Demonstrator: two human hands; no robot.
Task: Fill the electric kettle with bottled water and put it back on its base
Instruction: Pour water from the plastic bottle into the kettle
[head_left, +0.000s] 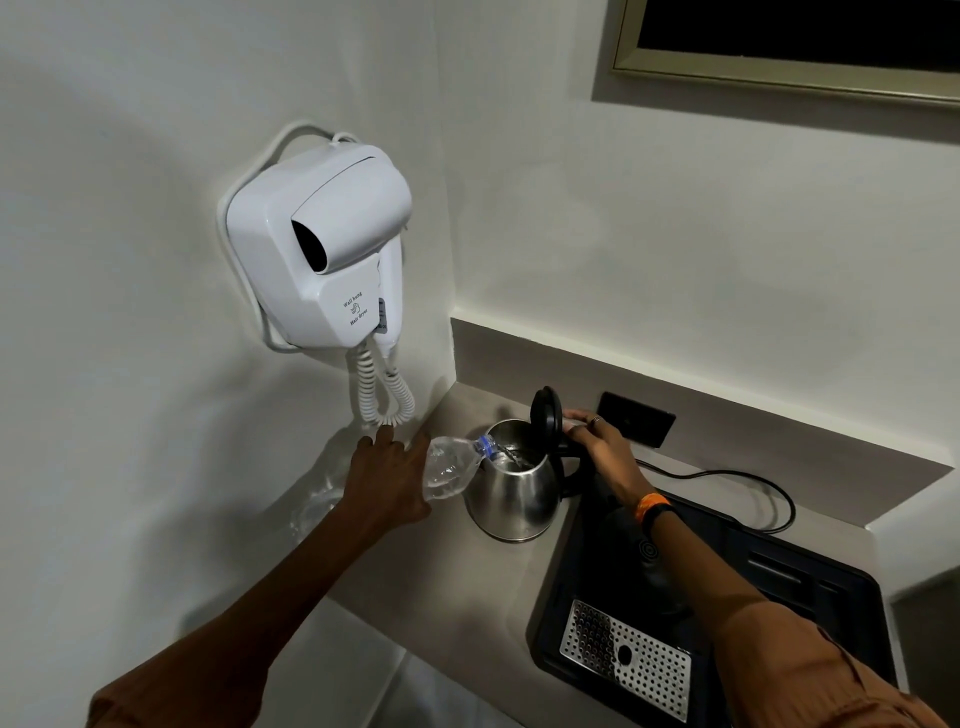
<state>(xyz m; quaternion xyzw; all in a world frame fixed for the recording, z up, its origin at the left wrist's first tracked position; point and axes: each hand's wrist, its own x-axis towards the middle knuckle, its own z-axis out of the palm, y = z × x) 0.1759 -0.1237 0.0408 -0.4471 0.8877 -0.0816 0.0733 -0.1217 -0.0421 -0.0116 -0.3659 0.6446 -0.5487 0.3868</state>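
Note:
A steel electric kettle (511, 493) stands on the counter with its black lid (546, 415) flipped up. My left hand (387, 480) grips a clear plastic water bottle (451, 466), tilted so its neck with a blue ring points into the kettle's mouth, and water runs in. My right hand (600, 441) is closed on the kettle's black handle at the back right. The kettle's round base (649, 551) sits bare on a black tray (841, 618) to the right, partly hidden by my right forearm.
A white wall-hung hair dryer (322, 244) with a coiled cord (384, 389) hangs just left of the kettle. A black cord (737, 475) runs along the counter behind the tray. A perforated metal drip grate (623, 657) lies at the tray's front. A dark wall socket (636, 418) sits behind.

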